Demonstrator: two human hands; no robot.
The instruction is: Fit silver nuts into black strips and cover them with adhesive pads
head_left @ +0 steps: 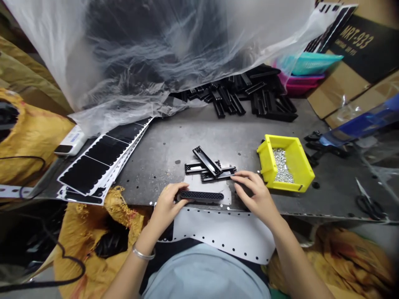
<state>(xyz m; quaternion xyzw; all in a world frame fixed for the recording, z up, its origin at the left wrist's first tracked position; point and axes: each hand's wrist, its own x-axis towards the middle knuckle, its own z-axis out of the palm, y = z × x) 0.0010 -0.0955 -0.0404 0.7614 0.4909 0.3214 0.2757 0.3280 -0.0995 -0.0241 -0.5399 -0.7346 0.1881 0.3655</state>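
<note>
Both hands sit at the front edge of the scuffed steel worktop (156, 166). My left hand (166, 207) grips the end of a black, mesh-textured plastic bar (202, 196), its long axis lying left to right. My right hand (254, 195) is relaxed and open, its fingertips (236, 177) just beside stacked black plastic frames (208, 166), near a yellow plastic bin (301, 166).

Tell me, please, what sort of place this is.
It looks like a small hand-assembly workshop: a metal workbench holds a heap of black plastic parts, a yellow bin of small metal pieces, and sheets of black pads on white backing.
</note>
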